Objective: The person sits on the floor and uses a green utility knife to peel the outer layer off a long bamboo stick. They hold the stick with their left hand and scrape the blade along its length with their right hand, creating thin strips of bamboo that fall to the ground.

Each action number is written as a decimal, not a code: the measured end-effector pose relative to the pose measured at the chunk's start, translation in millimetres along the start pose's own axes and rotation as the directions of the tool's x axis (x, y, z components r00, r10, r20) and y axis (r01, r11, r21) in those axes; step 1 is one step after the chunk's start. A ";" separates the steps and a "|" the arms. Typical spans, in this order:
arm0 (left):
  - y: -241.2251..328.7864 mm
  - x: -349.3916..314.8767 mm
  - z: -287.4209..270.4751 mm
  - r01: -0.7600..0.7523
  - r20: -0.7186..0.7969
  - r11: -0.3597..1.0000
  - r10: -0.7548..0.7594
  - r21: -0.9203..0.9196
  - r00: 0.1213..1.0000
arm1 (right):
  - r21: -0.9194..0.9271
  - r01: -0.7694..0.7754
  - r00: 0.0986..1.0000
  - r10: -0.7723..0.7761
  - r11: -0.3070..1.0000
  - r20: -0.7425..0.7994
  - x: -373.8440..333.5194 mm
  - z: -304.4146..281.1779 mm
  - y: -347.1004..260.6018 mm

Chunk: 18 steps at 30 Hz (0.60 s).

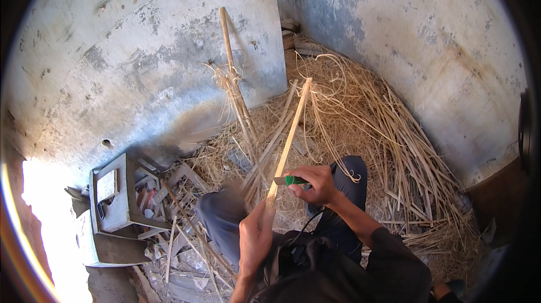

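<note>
A long, pale bamboo strip [292, 134] slants up and away from my lap, with thin curled shavings hanging at its far tip. My left hand [255, 236] is closed around the strip's near end. In my right hand [316, 184] is a knife [294, 180] with a green handle, fingers wrapped round it. Its short blade lies across the strip, just above my left hand. Part of the handle is hidden by my fingers.
A heap of shavings and split strips [394, 162] spreads along the right wall. A pole [226, 38] with frayed fibres leans on the left wall [141, 55]. A worn wooden box [115, 207] with small items stands at left, near the bright opening. My knees flank the strip.
</note>
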<state>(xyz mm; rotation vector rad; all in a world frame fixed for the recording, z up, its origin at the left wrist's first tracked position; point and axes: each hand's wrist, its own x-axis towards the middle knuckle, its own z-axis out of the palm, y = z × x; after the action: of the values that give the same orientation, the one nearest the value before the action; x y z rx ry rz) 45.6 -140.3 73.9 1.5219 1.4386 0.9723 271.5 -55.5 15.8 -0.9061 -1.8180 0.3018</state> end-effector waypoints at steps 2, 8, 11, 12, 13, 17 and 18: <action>4.2 0.4 0.2 0.001 0.011 1.000 -0.001 -0.003 1.000 | -0.036 0.002 1.000 -0.001 0.999 0.013 0.5 -2.4 -1.3; 1.3 1.0 -0.8 0.028 0.082 0.999 -0.025 -0.037 0.996 | -0.110 0.086 0.995 -0.081 0.990 0.051 1.0 -6.2 -3.2; -3.6 2.8 -1.0 0.042 0.119 0.995 -0.030 -0.094 0.992 | -0.102 0.091 0.995 -0.085 0.991 0.060 1.7 -5.5 -8.2; -1.8 2.5 -1.4 0.049 0.125 0.994 -0.037 -0.098 0.991 | -0.097 0.085 0.995 -0.080 0.992 0.061 2.1 -5.3 -9.1; 2.2 2.2 -2.3 0.057 0.131 0.993 -0.043 -0.102 0.990 | -0.101 0.083 0.995 -0.077 0.991 0.063 2.9 -6.1 -10.0; 2.3 1.3 -3.4 0.070 0.143 0.991 -0.052 -0.118 0.988 | -0.121 0.108 0.994 -0.105 0.987 0.037 7.0 -7.0 -8.9; 2.7 1.1 -3.5 0.071 0.140 0.991 -0.055 -0.110 0.989 | -0.129 0.123 0.992 -0.121 0.984 0.024 8.1 -7.4 -8.3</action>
<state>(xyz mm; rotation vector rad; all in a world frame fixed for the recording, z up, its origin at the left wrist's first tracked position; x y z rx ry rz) 43.4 -139.1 77.8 1.4226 1.3042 0.8800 272.9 -57.0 29.4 -0.8792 -1.9166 0.1137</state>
